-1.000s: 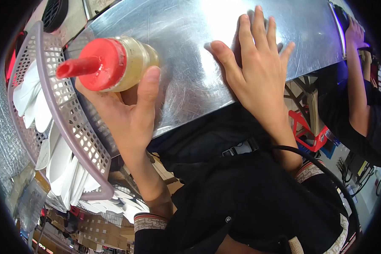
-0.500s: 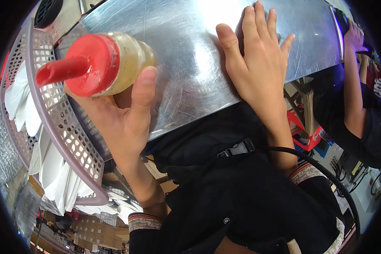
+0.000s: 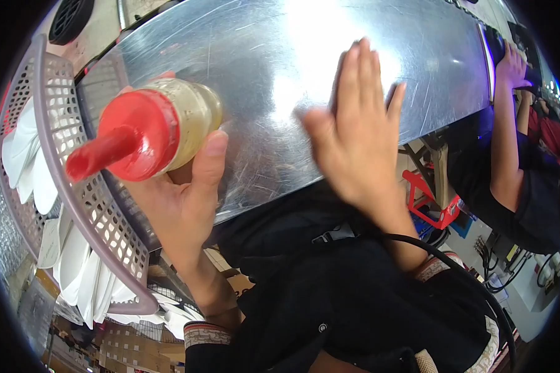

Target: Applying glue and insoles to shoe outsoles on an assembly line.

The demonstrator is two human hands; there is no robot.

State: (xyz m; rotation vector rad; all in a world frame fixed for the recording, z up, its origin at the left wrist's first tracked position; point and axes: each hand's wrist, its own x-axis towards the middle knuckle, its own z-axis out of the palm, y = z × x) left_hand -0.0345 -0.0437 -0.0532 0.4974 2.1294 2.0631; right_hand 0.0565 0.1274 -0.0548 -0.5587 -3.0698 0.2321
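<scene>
A clear bottle with yellowish contents and a red spouted cap is gripped in my left hand. It lies tilted, its spout pointing left toward the basket; my thumb presses its near side, while most of my fingers are hidden behind it. To the right, my right hand is over the shiny, scratched metal tabletop. It holds nothing; its fingers are stretched out and its thumb is spread and blurred. Whether the palm touches the metal, I cannot tell.
A mauve perforated plastic basket with several white flat, shaped pieces stands close on the left. Another person's arm reaches to the table's right end. A red stool stands below. A black cable crosses by my right forearm.
My right hand has drawn back toward me and slightly left over the tabletop. My left hand and the bottle have come slightly nearer to me. The view has shifted a little.
</scene>
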